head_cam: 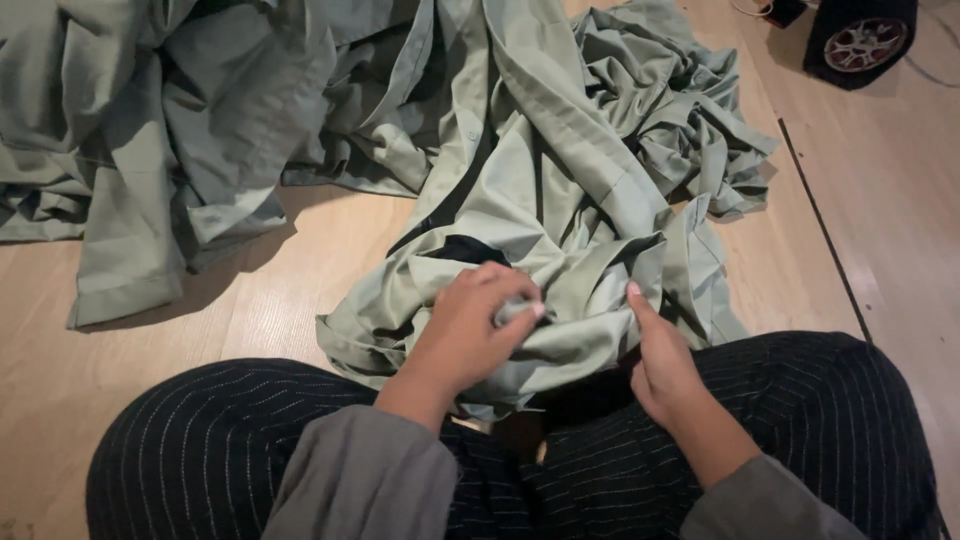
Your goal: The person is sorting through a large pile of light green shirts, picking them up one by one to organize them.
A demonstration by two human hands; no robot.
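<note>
A crumpled sage-green garment lies on the wooden floor in front of my crossed legs, its near end bunched on my lap. My left hand pinches a fold of this green cloth between thumb and fingers. My right hand rests beside it, thumb pressing up against another fold of the same garment; the fingers are hidden under the cloth.
A second heap of the same green cloth spreads over the far left. My legs in black pinstriped trousers fill the bottom. A dark object with a red-and-silver wheel stands at the top right. The floor is light wood.
</note>
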